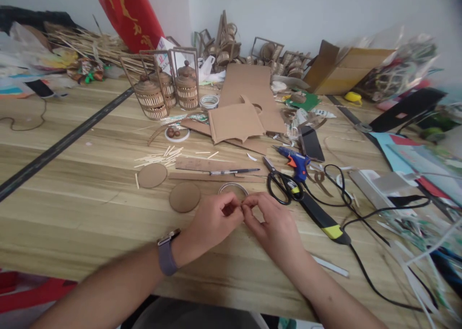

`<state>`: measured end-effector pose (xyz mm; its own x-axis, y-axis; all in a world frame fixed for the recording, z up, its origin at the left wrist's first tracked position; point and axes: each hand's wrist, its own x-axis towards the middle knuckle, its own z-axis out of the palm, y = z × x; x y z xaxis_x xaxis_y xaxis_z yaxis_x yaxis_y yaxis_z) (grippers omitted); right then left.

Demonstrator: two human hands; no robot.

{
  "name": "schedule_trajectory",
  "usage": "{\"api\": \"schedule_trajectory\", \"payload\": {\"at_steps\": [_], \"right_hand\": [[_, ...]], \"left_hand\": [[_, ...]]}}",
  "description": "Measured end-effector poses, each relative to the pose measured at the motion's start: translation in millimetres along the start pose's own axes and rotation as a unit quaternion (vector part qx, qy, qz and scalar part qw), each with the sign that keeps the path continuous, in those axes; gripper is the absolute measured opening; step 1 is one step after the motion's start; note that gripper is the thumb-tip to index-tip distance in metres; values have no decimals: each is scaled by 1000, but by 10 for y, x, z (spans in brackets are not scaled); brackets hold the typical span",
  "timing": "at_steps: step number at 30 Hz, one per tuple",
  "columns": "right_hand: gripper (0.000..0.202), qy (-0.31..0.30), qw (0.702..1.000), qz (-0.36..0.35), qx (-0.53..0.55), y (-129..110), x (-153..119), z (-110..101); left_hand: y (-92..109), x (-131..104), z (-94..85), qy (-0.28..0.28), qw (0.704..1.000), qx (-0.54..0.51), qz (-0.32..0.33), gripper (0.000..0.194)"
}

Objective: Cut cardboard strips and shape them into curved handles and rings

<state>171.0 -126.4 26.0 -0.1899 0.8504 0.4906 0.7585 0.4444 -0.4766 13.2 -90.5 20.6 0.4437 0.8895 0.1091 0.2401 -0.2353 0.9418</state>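
My left hand and my right hand meet fingertip to fingertip, both closed in a pinch. What they pinch is too small to make out. Just behind the fingertips lies a thin ring. Two cardboard discs, one near my left hand and another farther left, lie flat. Beyond the hands, a pen rests on cardboard strips. Black-handled scissors lie beyond my right hand, beside a blue glue gun.
Small wooden sticks are scattered behind the discs. Lantern-like baskets stand at the back left. Cardboard sheets cover the back middle. A black and yellow tool and its cable lie right of my right hand.
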Motion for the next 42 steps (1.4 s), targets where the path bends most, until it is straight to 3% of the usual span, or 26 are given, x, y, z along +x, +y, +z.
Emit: {"api": "schedule_trajectory", "payload": {"at_steps": [9,18,23,27,30,38,42], "right_hand": [[14,-2,1000,-7,-1,5,-2,21],[12,21,999,41,18,34,10,-2],[12,30,993,100,50,38,26,-17],[12,27,990,118,70,16,37,-8],[11,28,989,127,74,5,46,-4],[12,36,987,123,97,-2,40,6],[11,59,981,134,128,10,33,-17]], "left_hand": [[-22,5,0,-7,1000,-1,15,13],[-29,2,-46,19,1000,-2,15,12],[-61,29,-64,18,996,-63,-53,11],[-55,9,-16,-36,980,-183,-69,11],[-56,7,22,-68,964,-249,-57,22],[-71,27,-5,-57,973,-220,-44,20],[-103,39,-19,-46,962,-264,-59,24]]}}
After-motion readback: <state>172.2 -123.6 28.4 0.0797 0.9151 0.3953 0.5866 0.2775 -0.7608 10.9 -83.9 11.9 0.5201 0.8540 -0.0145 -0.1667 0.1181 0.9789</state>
